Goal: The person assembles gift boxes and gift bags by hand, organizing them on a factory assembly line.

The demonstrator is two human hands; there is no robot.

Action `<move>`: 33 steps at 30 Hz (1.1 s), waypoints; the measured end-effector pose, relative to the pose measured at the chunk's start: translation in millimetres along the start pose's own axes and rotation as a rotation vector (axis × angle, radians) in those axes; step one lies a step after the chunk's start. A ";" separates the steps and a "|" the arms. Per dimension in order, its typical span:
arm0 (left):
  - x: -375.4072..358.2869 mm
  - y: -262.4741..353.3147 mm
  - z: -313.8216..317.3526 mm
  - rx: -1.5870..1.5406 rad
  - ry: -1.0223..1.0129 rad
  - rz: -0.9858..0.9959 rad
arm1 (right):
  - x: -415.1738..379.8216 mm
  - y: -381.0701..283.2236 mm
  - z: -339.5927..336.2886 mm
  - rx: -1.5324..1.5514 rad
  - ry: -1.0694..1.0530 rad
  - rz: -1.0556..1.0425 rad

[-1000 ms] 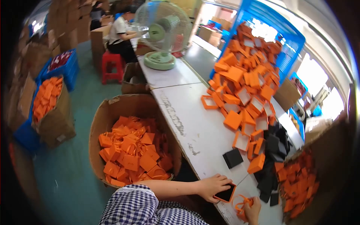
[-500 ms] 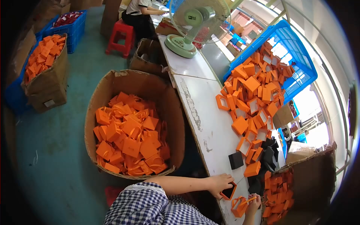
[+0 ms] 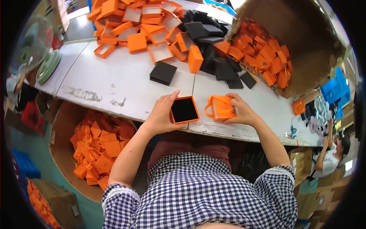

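At the front of the white table, my left hand (image 3: 161, 114) is closed around the left side of an open orange box bottom (image 3: 197, 113). A black insert (image 3: 184, 110) lines the inside of that box. To its right, my right hand (image 3: 244, 110) grips an orange box lid (image 3: 224, 108) with an orange ribbon loop (image 3: 208, 110) sticking out on its left. The lid and the box are apart, a short gap between them. Beyond my left hand lies a small stack of black pads (image 3: 163, 73).
Orange box parts (image 3: 137, 42) are heaped at the back, beside loose black pads (image 3: 206, 30). A tilted carton (image 3: 305, 49) with orange pieces stands back right. Below the table's left edge is a carton (image 3: 61, 141) of orange boxes. A fan (image 3: 49, 66) and a person (image 3: 331, 158) are farther off.
My view has swung to the right and down over the table. Both hands still hold their orange pieces, which now sit side by side in front of my body.
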State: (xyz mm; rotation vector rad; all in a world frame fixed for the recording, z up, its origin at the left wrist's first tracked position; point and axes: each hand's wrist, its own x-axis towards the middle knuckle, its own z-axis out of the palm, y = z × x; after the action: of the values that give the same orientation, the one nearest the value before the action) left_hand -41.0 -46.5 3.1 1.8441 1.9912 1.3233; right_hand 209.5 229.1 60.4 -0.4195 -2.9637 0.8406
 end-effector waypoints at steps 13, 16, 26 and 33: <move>17.6 25.3 -1.7 -0.219 -0.146 -0.033 | 19.5 -13.8 4.8 0.336 -0.112 -0.183; 22.2 18.3 -6.5 -0.270 -0.184 -0.058 | 11.6 -26.9 2.7 0.272 -0.001 -0.276; 15.5 60.1 -68.4 0.013 -0.030 -0.099 | -2.5 -17.6 -2.8 0.212 0.071 -0.125; 20.3 72.0 -42.7 -0.299 -0.198 -0.128 | 3.8 -17.1 5.2 0.375 0.024 -0.291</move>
State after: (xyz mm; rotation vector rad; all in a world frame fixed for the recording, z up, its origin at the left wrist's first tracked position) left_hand -18.4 -59.6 85.2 1.6134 1.6785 1.2667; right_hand 201.0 213.5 64.6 0.0179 -2.6606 1.2949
